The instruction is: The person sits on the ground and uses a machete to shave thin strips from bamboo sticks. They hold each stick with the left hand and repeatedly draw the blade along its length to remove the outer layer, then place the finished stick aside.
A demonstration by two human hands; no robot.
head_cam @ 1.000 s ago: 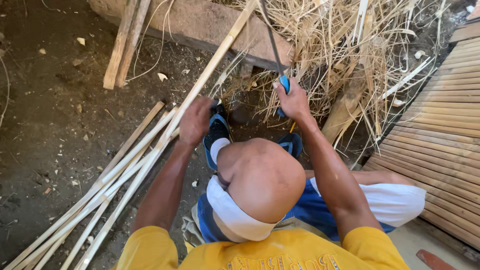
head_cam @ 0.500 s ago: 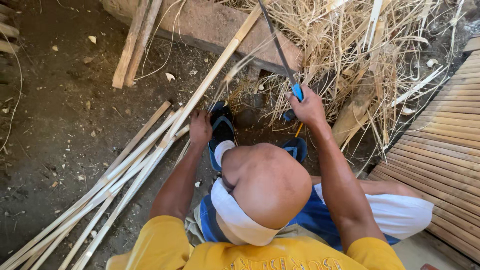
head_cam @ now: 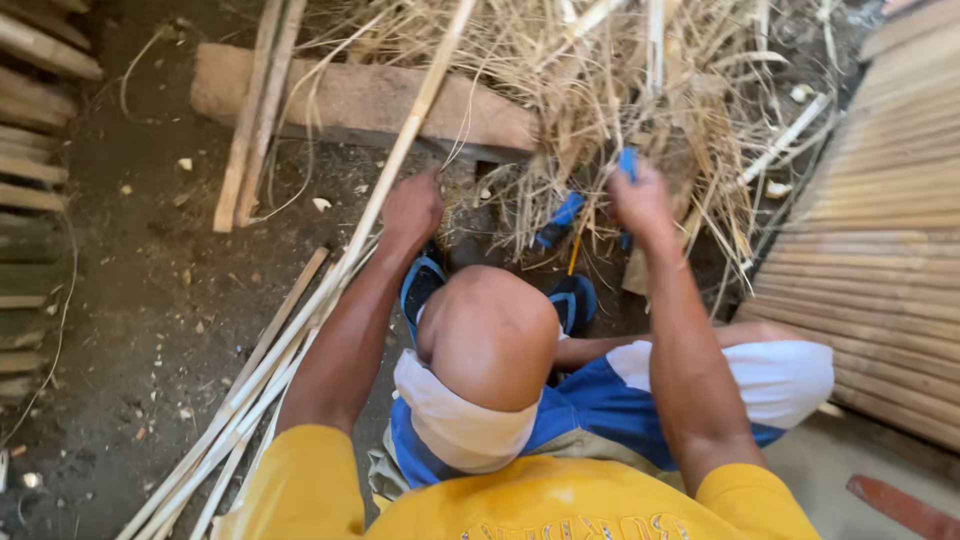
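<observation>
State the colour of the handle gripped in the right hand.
Blue; the handle shows above the right hand in the head view.

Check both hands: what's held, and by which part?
Left hand grips a long bamboo strip partway along its length. Right hand is closed on the blue handle of a tool; its working end is hidden in the dry straw.

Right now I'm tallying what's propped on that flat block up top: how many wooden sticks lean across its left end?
2: the wooden sticks lie side by side, touching, across the left end of the flat block. More may be hidden under the dry straw.
</observation>
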